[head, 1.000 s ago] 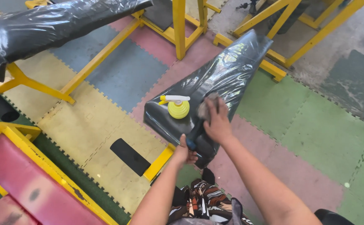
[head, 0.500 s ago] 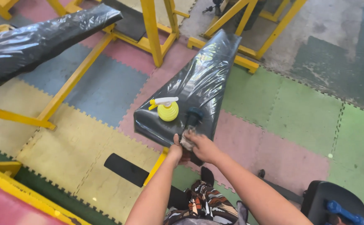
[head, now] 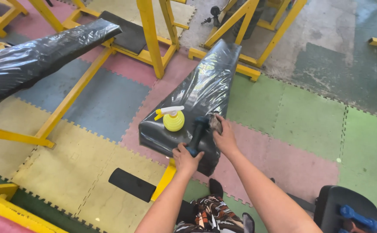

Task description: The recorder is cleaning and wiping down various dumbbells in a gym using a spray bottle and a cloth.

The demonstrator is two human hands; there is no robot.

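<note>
The small dark blue dumbbell (head: 196, 134) lies on the plastic-wrapped black desk (head: 201, 95). The left hand (head: 186, 158) is closed around its near end; the right hand (head: 225, 137) presses a crumpled grey rag (head: 215, 123) against its far end. A yellow spray bottle (head: 172, 119) stands left of both hands. Compared with half a second ago, the left hand now grips the dumbbell.

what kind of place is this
Most likely a gym: padded benches wrapped in plastic on yellow steel frames, interlocking coloured foam floor mats, and a small dumbbell held in the left hand.
</note>
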